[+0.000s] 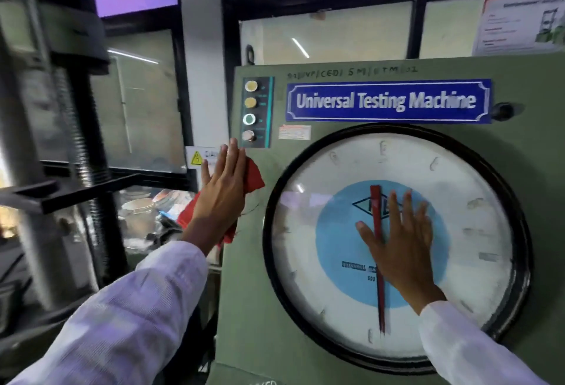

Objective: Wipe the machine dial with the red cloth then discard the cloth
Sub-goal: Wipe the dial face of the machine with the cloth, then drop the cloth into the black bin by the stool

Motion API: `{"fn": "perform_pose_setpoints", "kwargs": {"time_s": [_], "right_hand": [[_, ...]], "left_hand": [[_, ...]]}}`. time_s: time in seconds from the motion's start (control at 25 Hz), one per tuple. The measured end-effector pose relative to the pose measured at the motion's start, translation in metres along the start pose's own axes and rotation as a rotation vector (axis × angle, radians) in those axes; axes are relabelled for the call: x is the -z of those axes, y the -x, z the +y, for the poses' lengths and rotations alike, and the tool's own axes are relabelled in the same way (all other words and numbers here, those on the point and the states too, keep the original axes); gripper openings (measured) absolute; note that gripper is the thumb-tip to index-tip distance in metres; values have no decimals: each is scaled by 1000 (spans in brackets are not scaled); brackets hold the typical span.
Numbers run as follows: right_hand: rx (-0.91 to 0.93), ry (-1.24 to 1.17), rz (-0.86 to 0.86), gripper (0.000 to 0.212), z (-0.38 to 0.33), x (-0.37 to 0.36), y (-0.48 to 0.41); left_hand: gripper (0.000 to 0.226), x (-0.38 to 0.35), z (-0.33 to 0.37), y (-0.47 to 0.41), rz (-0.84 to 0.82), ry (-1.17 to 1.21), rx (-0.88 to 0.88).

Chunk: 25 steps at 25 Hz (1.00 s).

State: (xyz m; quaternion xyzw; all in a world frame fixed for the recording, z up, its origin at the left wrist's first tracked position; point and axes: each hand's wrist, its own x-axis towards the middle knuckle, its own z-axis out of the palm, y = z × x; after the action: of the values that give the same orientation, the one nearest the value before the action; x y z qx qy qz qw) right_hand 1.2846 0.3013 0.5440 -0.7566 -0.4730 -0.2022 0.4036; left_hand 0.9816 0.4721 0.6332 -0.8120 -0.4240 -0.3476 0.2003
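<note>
I am pressing my flat left hand [224,192] on the red cloth [253,175] beside the dial [458,176], while my open, empty right hand [400,238] is bracing the glass, likely for steadiness.

Two bare hands show, the left hand [224,189] at nine o'clock and the right hand [403,244] at four o'clock. Each forearm wears a long white sleeve [128,311], loosely creased, ending at the wrist.
</note>
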Motion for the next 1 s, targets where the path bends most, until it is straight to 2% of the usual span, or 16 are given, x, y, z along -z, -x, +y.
{"fn": "perform_pose_setpoints", "kwargs": {"time_s": [0.16,0.32,0.56,0.8,1.0], "right_hand": [[193,-141,-144,105,-94,-34,36],[366,-260,-281,109,-172,-63,86],[591,-405,-457,108,-278,-84,188],[834,-540,-516,108,-392,-93,299],[989,-595,-531,105,-485,-108,397]], "left_hand": [[109,50,-61,77,-50,-252,49],[101,110,-121,173,-102,-407,181],[107,206,-179,340,-201,-641,473],[98,275,-212,492,-300,-738,775],[98,302,-252,587,-327,-788,931]]}}
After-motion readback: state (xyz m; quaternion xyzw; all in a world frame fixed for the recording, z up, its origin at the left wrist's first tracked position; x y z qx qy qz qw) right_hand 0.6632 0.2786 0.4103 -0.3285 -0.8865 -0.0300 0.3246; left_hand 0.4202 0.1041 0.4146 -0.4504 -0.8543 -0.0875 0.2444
